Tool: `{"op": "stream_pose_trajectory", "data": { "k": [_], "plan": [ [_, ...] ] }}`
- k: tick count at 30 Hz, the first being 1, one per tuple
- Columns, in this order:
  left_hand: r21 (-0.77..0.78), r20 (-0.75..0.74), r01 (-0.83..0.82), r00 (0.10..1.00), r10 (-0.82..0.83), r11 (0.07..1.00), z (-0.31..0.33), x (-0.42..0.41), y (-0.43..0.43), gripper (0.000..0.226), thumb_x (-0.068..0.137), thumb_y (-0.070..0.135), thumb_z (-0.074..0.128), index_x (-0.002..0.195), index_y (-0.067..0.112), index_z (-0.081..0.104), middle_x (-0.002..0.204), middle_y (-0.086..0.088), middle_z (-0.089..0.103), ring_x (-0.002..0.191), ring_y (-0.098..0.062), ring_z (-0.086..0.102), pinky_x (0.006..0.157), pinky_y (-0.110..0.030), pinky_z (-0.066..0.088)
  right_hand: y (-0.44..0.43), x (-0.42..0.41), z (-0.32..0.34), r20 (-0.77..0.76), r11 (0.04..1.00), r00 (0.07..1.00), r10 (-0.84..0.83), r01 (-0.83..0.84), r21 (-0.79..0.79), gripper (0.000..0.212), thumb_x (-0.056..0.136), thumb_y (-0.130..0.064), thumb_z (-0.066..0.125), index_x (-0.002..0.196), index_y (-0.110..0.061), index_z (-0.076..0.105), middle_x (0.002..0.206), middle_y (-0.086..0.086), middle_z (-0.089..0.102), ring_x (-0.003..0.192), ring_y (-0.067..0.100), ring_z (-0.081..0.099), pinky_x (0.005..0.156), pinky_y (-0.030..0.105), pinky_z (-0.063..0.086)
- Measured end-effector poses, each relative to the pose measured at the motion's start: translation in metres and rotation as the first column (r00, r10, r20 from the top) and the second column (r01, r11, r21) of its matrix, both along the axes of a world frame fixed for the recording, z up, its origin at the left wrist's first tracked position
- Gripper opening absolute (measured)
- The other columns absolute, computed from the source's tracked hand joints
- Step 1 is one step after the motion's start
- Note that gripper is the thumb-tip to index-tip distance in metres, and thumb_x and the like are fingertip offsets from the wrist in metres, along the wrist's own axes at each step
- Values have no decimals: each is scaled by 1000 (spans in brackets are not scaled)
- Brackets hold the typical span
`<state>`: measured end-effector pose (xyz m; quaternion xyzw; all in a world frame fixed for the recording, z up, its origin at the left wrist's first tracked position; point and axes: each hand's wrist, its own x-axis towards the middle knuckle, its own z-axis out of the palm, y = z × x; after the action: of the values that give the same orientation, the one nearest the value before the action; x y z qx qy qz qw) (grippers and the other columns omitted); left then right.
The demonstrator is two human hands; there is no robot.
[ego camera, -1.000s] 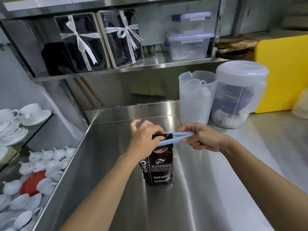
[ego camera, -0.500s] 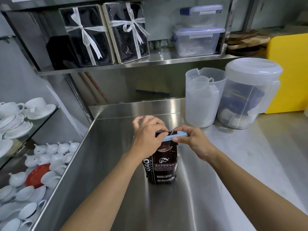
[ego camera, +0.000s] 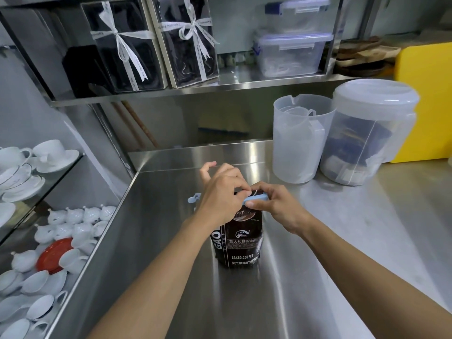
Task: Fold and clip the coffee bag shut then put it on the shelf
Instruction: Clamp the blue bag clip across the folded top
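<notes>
A dark, glossy coffee bag [ego camera: 241,241] stands upright on the brushed steel bench [ego camera: 151,253], its printed front facing the camera and its top folded over. Across that fold lies a long, thin, pale blue plastic clip [ego camera: 254,198], its hinged end poking out to the left of the left hand [ego camera: 221,195].

The left hand comes in over the top of the bag, thumb and forefinger pinched together on the clip and the bag's folded edge, with the other fingers [ego camera: 208,167] curled loosely upward and free. The right hand [ego camera: 276,206] grips the clip's right end, its fingers closed down on the bar from above and the thumb underneath.

Behind the bag, at the back of the bench, sit a translucent plastic measuring jug [ego camera: 298,143] with smaller jugs nested inside and, just beside it, a round lidded plastic tub [ego camera: 367,133]. Above them a steel shelf [ego camera: 244,88] carries two flat black gift boxes [ego camera: 156,42] tied with white ribbon and stacked clear food containers [ego camera: 293,52]. At the left, glass shelves hold smooth white cups and saucers [ego camera: 29,167].
</notes>
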<state>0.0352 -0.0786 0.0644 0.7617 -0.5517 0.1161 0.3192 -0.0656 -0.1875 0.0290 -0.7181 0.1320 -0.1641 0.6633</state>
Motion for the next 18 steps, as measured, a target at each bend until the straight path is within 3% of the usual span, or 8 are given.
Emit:
{"op": "stream_pose_trajectory", "data": {
  "k": [4, 11, 16, 18],
  "plan": [
    [-4, -42, -10, 999, 10, 1000, -1, -1, -3, 11, 78, 15, 66, 68, 15, 71, 74, 12, 54, 90, -3, 42, 98, -12, -8, 4, 3, -2, 22, 1000, 999, -24, 23, 21, 23, 64, -16, 68, 86, -12, 62, 86, 15, 58, 78, 24, 56, 76, 32, 46],
    [38, -60, -25, 998, 27, 999, -2, 0, -7, 10, 79, 12, 64, 71, 14, 71, 74, 10, 53, 96, -9, 47, 102, -20, -5, 5, 7, -5, 40, 1000, 999, -21, 21, 15, 16, 72, 0, 68, 80, -12, 61, 75, 10, 60, 63, 10, 62, 64, 19, 53],
    [65, -41, -50, 998, 53, 997, 4, 1, 4, 8, 80, 30, 63, 86, 26, 68, 95, 15, 59, 110, -4, 40, 105, -28, -8, 8, 10, -4, 58, 999, 997, -50, 49, 23, 17, 73, 4, 66, 78, -12, 61, 73, 10, 59, 61, 11, 60, 61, 19, 51],
    [64, -114, -103, 987, 110, 993, 3, 10, 21, 27, 75, 40, 66, 100, 32, 62, 104, 19, 49, 111, 1, 31, 108, -35, -3, 8, 9, -3, 65, 997, 996, -63, 60, 46, 17, 72, 3, 68, 77, -12, 61, 68, 5, 62, 58, 11, 62, 59, 18, 52]
  ]
}}
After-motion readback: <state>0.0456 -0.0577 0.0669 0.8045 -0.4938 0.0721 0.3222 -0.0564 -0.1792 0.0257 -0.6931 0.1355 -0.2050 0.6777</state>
